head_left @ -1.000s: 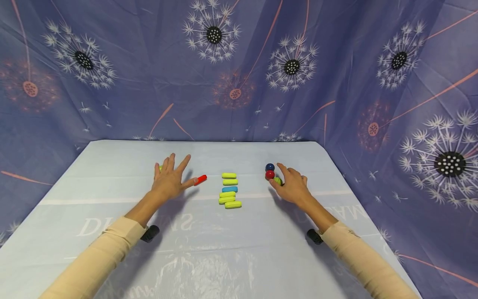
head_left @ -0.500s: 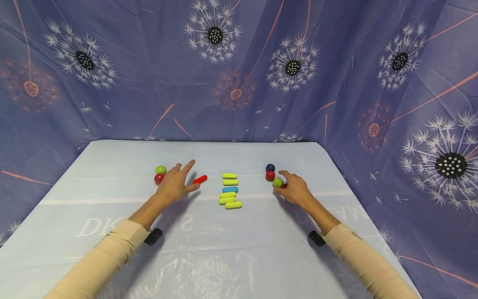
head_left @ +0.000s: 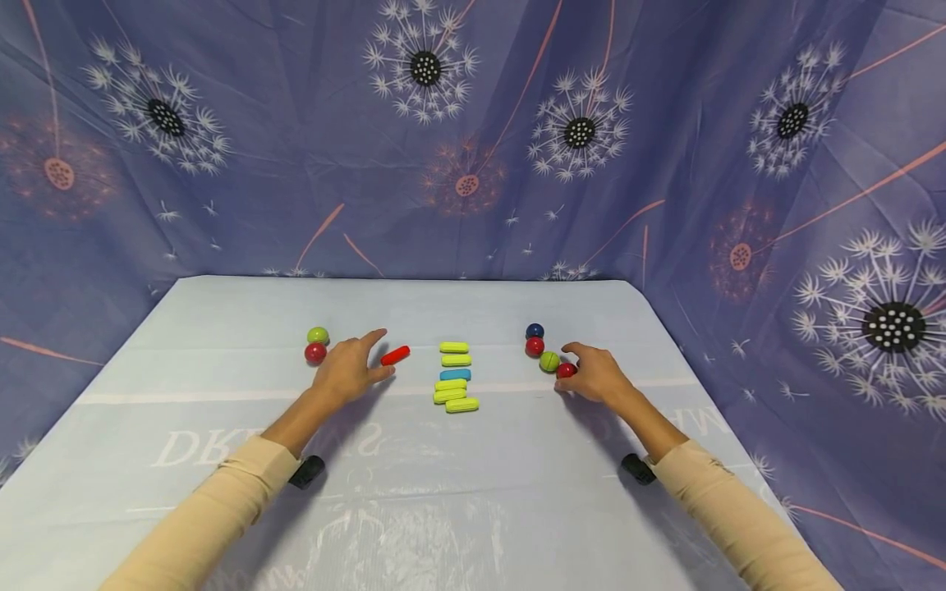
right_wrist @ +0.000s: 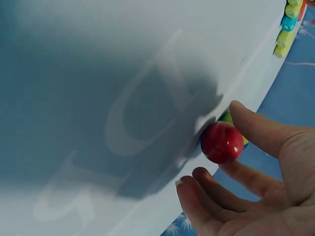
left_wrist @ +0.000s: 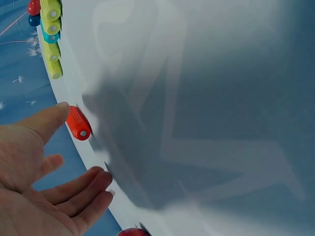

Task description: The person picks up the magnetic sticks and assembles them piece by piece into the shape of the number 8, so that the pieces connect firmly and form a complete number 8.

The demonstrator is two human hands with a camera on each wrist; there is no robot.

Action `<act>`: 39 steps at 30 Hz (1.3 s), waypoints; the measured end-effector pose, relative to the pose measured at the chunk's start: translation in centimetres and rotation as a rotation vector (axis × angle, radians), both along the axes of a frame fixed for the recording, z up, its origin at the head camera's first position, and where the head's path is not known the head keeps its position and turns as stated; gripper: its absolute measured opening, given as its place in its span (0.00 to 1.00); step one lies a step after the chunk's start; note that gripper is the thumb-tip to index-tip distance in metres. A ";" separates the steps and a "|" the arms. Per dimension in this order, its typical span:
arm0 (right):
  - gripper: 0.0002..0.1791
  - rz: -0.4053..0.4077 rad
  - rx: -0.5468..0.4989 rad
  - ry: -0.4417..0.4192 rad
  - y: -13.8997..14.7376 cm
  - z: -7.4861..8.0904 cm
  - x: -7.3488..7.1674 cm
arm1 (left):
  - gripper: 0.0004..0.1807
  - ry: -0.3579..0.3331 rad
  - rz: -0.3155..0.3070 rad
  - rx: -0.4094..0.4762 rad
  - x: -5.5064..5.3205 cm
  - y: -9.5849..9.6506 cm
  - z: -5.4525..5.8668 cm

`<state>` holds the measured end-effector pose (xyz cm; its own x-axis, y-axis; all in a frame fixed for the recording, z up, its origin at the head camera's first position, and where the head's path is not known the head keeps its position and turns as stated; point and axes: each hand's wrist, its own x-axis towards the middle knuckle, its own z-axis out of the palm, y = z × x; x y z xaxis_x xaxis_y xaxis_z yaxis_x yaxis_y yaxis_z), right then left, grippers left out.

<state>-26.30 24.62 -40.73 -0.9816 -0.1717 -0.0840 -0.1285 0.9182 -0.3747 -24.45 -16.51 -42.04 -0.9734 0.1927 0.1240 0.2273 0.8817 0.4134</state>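
My left hand (head_left: 346, 368) hovers with fingers spread beside a short red ribbed rod (head_left: 395, 355); in the left wrist view the thumb overlaps the end of that rod (left_wrist: 78, 124). Nothing is in this hand. My right hand (head_left: 594, 374) stands around a small glossy red ball (head_left: 566, 371). In the right wrist view this ball (right_wrist: 222, 142) sits between the thumb and the loosely bent fingers, with a gap on the finger side. A green ball (head_left: 549, 361) lies just beyond it, then another red ball (head_left: 534, 346) and a dark blue ball (head_left: 534, 331), in a slanting row.
Several yellow-green rods (head_left: 456, 359) and one blue rod (head_left: 455, 375) form a column at the table's middle. Left of my left hand lie a green ball (head_left: 318, 335) and a red ball (head_left: 315, 353). A patterned purple curtain (head_left: 473, 230) hangs behind the white-covered table (head_left: 443, 492).
My right hand has moved right and nearer from the green ball to the red one, uncovering both. My left hand has drawn slightly nearer and right, revealing the two balls beside it.
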 end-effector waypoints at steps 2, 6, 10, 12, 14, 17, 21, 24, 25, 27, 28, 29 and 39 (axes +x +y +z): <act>0.37 0.003 0.009 -0.001 0.3 0.1 0.0 | 0.37 -0.007 0.002 0.011 -0.1 0.0 -0.1; 0.33 0.010 0.004 0.011 0.6 0.1 -0.1 | 0.31 -0.018 0.011 0.023 -0.2 0.0 -0.3; 0.27 0.014 -0.016 0.016 0.8 0.0 -0.1 | 0.25 -0.011 0.022 0.030 -0.4 0.0 -0.4; 0.25 0.012 -0.022 0.022 0.8 0.0 -0.1 | 0.23 -0.007 0.025 0.035 -0.4 0.0 -0.5; 0.23 0.014 -0.024 0.030 0.8 -0.1 -0.1 | 0.22 0.003 0.028 0.037 -0.6 0.1 -0.6; 0.21 0.012 -0.022 0.037 0.8 0.0 -0.1 | 0.20 0.021 0.026 0.037 -0.8 0.3 -0.8; 0.20 0.015 -0.020 0.039 0.7 0.2 0.0 | 0.18 0.048 0.029 0.034 -0.9 0.6 -1.0; 0.18 0.018 -0.012 0.036 0.7 0.3 -0.1 | 0.15 0.058 0.039 0.035 -1.0 0.7 -1.0; 0.18 0.019 -0.009 0.033 0.7 0.4 0.0 | 0.15 0.058 0.042 0.037 -1.0 0.8 -1.0; 0.18 0.024 0.003 0.024 0.7 0.6 0.0 | 0.14 0.056 0.046 0.038 -1.1 0.8 -1.1; 0.18 0.024 0.006 0.017 0.7 0.7 0.0 | 0.13 0.056 0.047 0.038 -1.1 0.8 -1.1; 0.18 0.025 0.008 0.012 0.7 0.8 0.0 | 0.13 0.055 0.048 0.036 -1.1 0.9 -1.1; 0.18 0.073 0.076 -0.105 0.2 2.2 0.0 | 0.12 0.026 0.069 0.040 -1.6 1.4 -1.2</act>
<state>-26.31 24.83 -38.51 -0.9518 -0.2311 -0.2014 -0.1593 0.9342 -0.3192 -26.05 -15.13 -43.20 -0.9805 0.1193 0.1562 0.1776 0.8784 0.4437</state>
